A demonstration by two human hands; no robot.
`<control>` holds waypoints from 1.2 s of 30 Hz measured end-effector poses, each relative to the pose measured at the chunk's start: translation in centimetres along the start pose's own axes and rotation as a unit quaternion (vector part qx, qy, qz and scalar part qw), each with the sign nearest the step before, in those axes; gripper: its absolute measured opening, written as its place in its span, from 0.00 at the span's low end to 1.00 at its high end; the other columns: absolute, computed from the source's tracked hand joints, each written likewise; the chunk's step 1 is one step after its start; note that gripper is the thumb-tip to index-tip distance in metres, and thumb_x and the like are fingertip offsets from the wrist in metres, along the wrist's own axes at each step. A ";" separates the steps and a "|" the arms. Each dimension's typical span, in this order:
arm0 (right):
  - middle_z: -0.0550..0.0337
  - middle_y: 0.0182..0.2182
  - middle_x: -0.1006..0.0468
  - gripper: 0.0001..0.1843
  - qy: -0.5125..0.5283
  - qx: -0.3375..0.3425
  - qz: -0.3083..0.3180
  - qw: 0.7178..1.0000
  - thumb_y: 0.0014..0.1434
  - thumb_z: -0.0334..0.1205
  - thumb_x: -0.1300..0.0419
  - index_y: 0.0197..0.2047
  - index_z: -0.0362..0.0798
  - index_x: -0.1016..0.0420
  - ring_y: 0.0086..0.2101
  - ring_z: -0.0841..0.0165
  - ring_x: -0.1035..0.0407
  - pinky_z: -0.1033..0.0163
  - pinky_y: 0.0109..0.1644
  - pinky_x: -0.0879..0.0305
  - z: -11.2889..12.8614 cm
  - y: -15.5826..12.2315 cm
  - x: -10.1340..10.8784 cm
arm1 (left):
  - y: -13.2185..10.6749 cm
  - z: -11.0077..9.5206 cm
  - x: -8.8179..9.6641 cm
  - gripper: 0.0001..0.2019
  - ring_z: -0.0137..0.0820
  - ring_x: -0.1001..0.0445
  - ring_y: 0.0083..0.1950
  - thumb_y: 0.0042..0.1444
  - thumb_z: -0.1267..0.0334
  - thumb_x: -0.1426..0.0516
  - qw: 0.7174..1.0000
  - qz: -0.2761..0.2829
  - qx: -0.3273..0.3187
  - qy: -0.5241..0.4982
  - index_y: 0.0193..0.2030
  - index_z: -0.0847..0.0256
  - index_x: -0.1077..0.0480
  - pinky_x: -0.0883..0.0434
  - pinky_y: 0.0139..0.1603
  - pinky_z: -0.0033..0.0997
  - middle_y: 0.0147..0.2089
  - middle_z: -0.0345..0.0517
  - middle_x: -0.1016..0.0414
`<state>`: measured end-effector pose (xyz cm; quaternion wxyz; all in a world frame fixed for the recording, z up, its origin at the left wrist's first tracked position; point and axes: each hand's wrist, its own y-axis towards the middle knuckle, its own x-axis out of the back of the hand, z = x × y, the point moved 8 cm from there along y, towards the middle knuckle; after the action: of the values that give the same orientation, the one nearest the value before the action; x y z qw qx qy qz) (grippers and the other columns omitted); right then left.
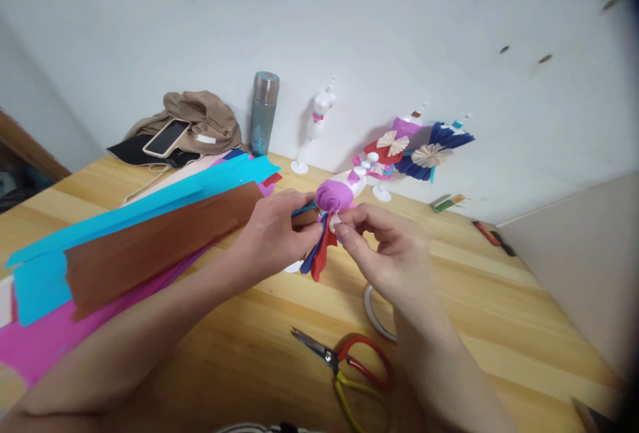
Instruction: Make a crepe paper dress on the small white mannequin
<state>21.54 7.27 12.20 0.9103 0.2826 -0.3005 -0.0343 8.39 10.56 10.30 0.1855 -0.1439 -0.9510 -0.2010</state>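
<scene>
My left hand (274,233) is closed around the lower part of a small white doll figure (344,190) wrapped in purple paper, held above the wooden table (499,300). Red and blue paper pieces (319,253) hang down from the figure between my hands. My right hand (384,240) pinches at the paper just under the purple wrap, thumb and fingertips pressed together. Both forearms reach in from the bottom edge.
Long sheets of cyan, brown and pink paper (140,233) lie at the left. Red and yellow scissors (349,366) and a tape roll (374,313) lie near me. Finished paper-dressed dolls (414,150), a bare white doll (314,127), a metal flask (263,114) and a phone on cloth (167,137) stand at the back.
</scene>
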 end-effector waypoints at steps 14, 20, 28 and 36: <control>0.65 0.18 0.27 0.10 0.003 -0.027 -0.027 0.999 0.57 0.37 0.39 0.24 0.51 0.27 0.20 0.72 0.36 0.64 0.25 0.39 -0.4 0.1 0.1 | 0.0 0.3 -0.6 0.03 0.29 0.30 0.33 0.53 0.69 0.44 0.995 -0.045 -0.029 0.088 0.30 0.61 0.29 0.36 0.35 0.28 0.29 0.40 0.26; 0.64 0.17 0.26 0.08 -0.012 -0.035 -0.053 0.998 0.56 0.37 0.37 0.26 0.50 0.22 0.20 0.72 0.36 0.64 0.25 0.39 -0.7 -0.3 -0.1 | -0.3 0.2 -0.6 0.10 0.27 0.38 0.29 0.52 0.70 0.45 0.993 -0.073 -0.052 0.082 0.24 0.59 0.43 0.42 0.31 0.29 0.25 0.37 0.38; 0.62 0.22 0.21 0.06 -0.006 -0.040 -0.048 0.998 0.59 0.38 0.36 0.30 0.50 0.19 0.24 0.69 0.30 0.62 0.29 0.35 -0.9 -0.7 -0.4 | -0.5 0.3 -0.7 0.15 0.26 0.43 0.27 0.52 0.70 0.46 0.994 -0.079 -0.048 0.062 0.23 0.58 0.50 0.44 0.31 0.30 0.24 0.35 0.44; 0.59 0.28 0.18 0.07 0.018 -0.015 -0.026 0.999 0.60 0.34 0.39 0.36 0.49 0.18 0.27 0.68 0.27 0.62 0.31 0.30 -0.6 -0.8 -0.6 | -0.4 0.4 -0.7 0.12 0.27 0.40 0.29 0.52 0.71 0.47 0.993 -0.078 -0.056 0.067 0.24 0.58 0.47 0.43 0.31 0.29 0.25 0.36 0.40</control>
<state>21.44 7.04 11.05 0.9184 0.2774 -0.2763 -0.0571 8.77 10.20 9.54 0.2238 -0.0654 -0.9321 -0.2770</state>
